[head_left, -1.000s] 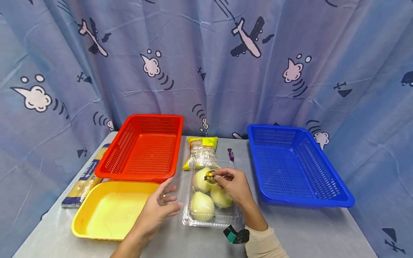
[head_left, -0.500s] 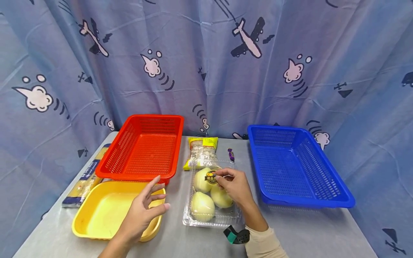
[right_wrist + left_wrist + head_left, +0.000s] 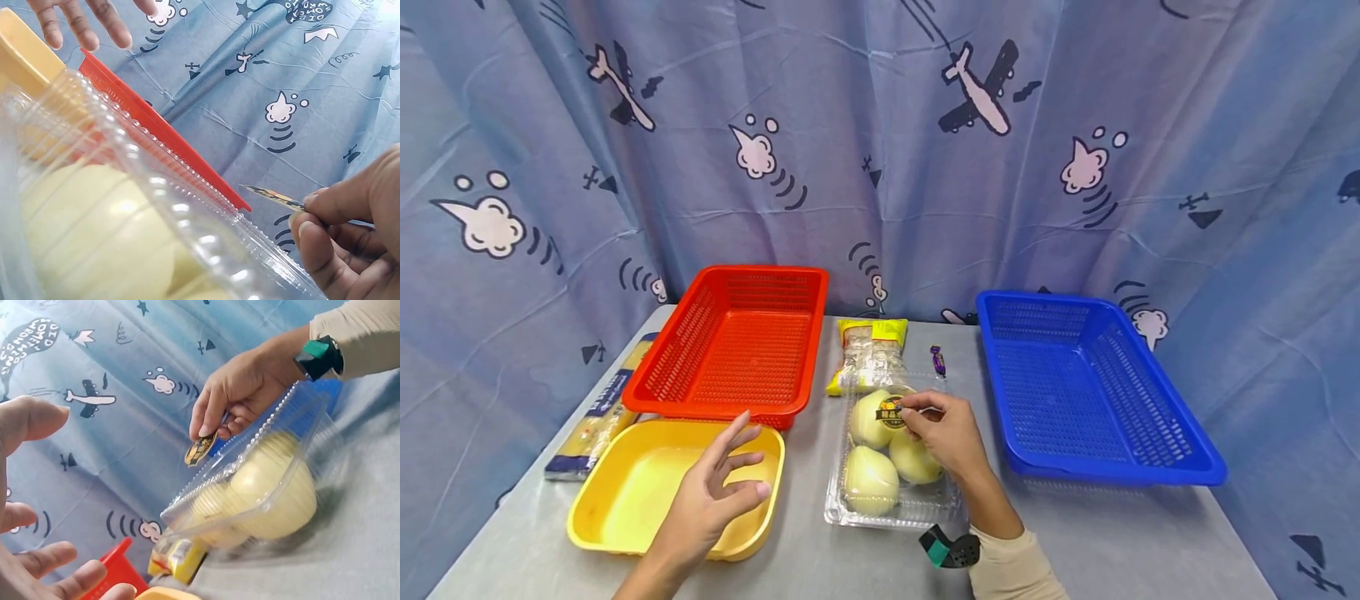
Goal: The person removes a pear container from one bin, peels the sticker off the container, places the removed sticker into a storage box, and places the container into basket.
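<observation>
My right hand [image 3: 946,427] pinches a black and gold sticker [image 3: 199,450] between thumb and index finger, over a clear plastic box [image 3: 917,510]. In the right wrist view the sticker stands out from the fingertips, above the ridged lid. Inside the box lie three pale yellow round fruits [image 3: 872,481]. Nothing is in my left hand [image 3: 703,492], its fingers spread and lightly bent. It hovers over the right part of a yellow basin [image 3: 643,492], left of the box.
A red basket [image 3: 752,358] stands behind the basin, a blue basket [image 3: 1090,400] at the right. Behind the box lie a yellow snack bag [image 3: 872,350] and a purple wrapped candy [image 3: 937,360]. A long blue and yellow packet [image 3: 602,417] is at the left edge. A curtain hangs behind.
My left hand has moved left, from beside the plastic box to over the yellow basin. My right hand and the sticker it pinches have stayed in place.
</observation>
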`<move>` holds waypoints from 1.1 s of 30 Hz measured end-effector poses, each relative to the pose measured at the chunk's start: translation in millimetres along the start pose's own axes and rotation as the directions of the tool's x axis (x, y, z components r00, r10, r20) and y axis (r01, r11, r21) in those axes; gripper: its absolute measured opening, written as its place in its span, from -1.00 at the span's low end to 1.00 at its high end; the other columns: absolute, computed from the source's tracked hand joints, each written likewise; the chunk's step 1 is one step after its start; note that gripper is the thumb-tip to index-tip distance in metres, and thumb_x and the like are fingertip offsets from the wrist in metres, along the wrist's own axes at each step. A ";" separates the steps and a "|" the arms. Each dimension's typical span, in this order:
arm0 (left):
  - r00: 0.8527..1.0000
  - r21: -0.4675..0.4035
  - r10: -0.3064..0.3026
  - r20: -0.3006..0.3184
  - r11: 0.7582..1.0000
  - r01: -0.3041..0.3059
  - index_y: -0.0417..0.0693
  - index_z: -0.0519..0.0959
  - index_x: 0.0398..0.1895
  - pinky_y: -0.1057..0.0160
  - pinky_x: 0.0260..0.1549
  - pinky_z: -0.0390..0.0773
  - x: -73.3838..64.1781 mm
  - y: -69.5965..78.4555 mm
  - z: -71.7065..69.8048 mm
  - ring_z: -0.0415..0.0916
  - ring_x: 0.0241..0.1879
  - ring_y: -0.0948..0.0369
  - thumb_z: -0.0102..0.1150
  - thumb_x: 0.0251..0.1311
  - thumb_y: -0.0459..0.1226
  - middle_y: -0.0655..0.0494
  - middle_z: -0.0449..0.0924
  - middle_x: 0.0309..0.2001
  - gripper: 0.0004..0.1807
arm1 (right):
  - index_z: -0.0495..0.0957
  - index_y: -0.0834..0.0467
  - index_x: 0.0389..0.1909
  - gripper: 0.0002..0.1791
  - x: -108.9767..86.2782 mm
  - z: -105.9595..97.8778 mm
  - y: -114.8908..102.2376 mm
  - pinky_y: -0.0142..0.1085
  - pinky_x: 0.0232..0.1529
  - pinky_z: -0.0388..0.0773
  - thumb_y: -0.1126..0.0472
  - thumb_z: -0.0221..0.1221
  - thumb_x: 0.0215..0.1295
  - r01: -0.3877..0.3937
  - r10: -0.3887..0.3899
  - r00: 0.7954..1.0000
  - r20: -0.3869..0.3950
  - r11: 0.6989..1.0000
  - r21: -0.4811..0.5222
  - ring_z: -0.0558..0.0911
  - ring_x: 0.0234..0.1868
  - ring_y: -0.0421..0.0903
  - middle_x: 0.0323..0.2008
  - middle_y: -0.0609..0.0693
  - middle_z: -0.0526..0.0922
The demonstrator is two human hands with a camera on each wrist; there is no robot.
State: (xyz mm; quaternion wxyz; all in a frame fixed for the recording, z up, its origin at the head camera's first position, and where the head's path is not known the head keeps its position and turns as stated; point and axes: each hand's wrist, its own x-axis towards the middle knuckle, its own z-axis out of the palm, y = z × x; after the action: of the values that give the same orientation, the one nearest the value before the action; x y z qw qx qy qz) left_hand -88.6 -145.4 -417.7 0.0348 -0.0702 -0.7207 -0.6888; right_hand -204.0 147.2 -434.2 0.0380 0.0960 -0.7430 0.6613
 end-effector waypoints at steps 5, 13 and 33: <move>0.999 0.035 0.050 0.003 0.998 -0.050 -0.08 0.07 0.51 0.18 -0.05 0.53 -2.9 -1.6 -4.8 0.33 0.16 -0.06 0.27 0.10 -0.52 -0.24 0.16 0.34 -0.09 | 0.67 0.39 -0.32 -0.89 0.0 0.2 1.2 -0.37 -0.53 0.52 0.54 0.25 0.13 -0.008 0.008 1.000 -0.002 1.000 0.012 0.55 -0.55 -0.13 -0.40 0.18 0.64; 0.996 0.121 0.088 -0.012 0.989 -0.086 0.03 0.06 0.52 0.27 -0.01 0.48 -9.8 -2.8 -15.0 0.30 0.19 0.11 0.28 0.13 -0.49 -0.20 0.15 0.36 -0.08 | 0.67 0.40 -0.32 -0.89 0.8 1.5 2.8 -0.37 -0.53 0.52 0.55 0.24 0.13 -0.007 0.007 1.000 -0.002 1.000 0.008 0.55 -0.55 -0.13 -0.40 0.16 0.65; 0.983 0.280 0.140 -0.117 0.954 -0.103 0.00 0.04 0.52 0.44 0.00 0.33 -18.0 -4.5 -36.0 0.20 0.20 0.20 0.33 0.09 -0.46 -0.02 0.16 0.38 -0.04 | 0.66 0.41 -0.31 -0.89 1.1 0.6 3.6 -0.37 -0.52 0.52 0.55 0.23 0.14 0.000 0.000 1.000 -0.004 1.000 0.005 0.54 -0.55 -0.14 -0.41 0.17 0.64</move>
State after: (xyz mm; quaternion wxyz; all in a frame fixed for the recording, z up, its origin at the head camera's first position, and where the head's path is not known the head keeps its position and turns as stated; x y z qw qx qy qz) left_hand -73.1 -182.5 -423.0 0.1354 -0.0623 -0.7991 -0.5824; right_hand -205.7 146.9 -437.6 0.0391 0.0947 -0.7411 0.6635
